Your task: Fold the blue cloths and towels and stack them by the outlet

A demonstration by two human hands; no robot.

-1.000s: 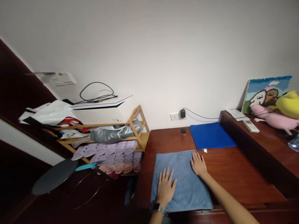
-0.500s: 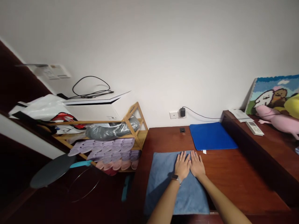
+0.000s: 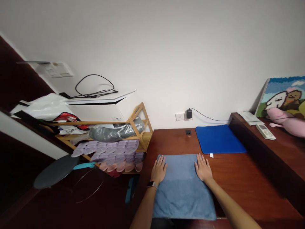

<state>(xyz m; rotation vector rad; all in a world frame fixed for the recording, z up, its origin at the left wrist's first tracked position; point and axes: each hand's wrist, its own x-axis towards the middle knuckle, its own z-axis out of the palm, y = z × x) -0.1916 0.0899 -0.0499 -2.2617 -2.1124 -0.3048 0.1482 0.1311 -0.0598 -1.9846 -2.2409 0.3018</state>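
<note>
The towel (image 3: 182, 186) is matt cloth, the desk (image 3: 243, 178) smooth wood.

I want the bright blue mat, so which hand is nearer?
Right: the right hand lies just short of the bright blue mat; the left hand is farther left, on the grey-blue cloth.

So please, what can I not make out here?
In the head view:
Palms of left hand and right hand: hidden by the hands' backs.
Desk under the blue-grey cloth: covered by it.
Pink plush toy: cut off by right edge.
Print on white box: too small.
</note>
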